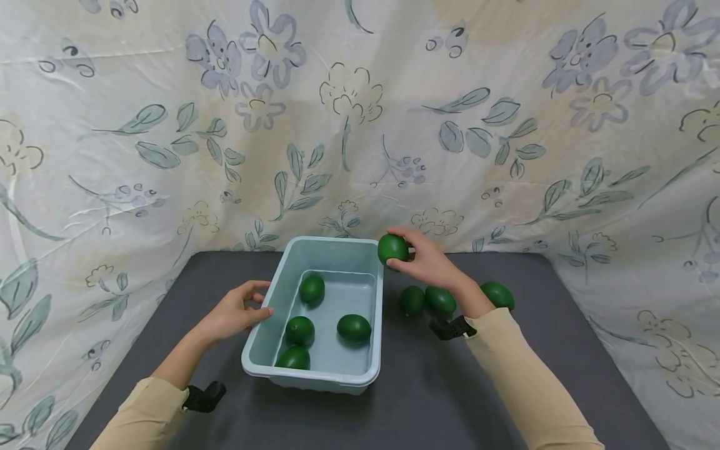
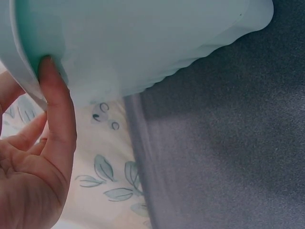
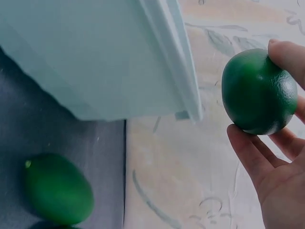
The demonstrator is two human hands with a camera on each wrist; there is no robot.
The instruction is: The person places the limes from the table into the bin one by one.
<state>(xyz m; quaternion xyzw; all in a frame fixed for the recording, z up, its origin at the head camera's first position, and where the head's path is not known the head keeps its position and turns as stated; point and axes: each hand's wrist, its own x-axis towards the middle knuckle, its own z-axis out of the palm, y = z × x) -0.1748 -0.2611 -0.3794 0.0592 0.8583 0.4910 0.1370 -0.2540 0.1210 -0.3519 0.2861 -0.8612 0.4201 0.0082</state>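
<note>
My left hand (image 1: 239,312) grips the left rim of a pale blue-green plastic bin (image 1: 332,379), the thumb and fingers on either side of the rim in the left wrist view. Beyond the bin's far right corner, my right hand (image 1: 424,257) holds a glossy dark green, lime-like fruit (image 3: 257,90) between thumb and fingertips, at rim height. Inside the bin lie several similar fruits, among them one at the back (image 1: 312,289) and one at the right (image 1: 354,329). Two more fruits, a round-looking one (image 1: 412,301) and its neighbour (image 1: 440,302), sit on the table under my right forearm.
Another green fruit (image 1: 497,295) lies right of my right wrist, partly hidden by it. A dark grey cloth (image 1: 427,400) covers the table. Behind and at both sides hangs a floral curtain (image 1: 349,156), close to the bin's far end.
</note>
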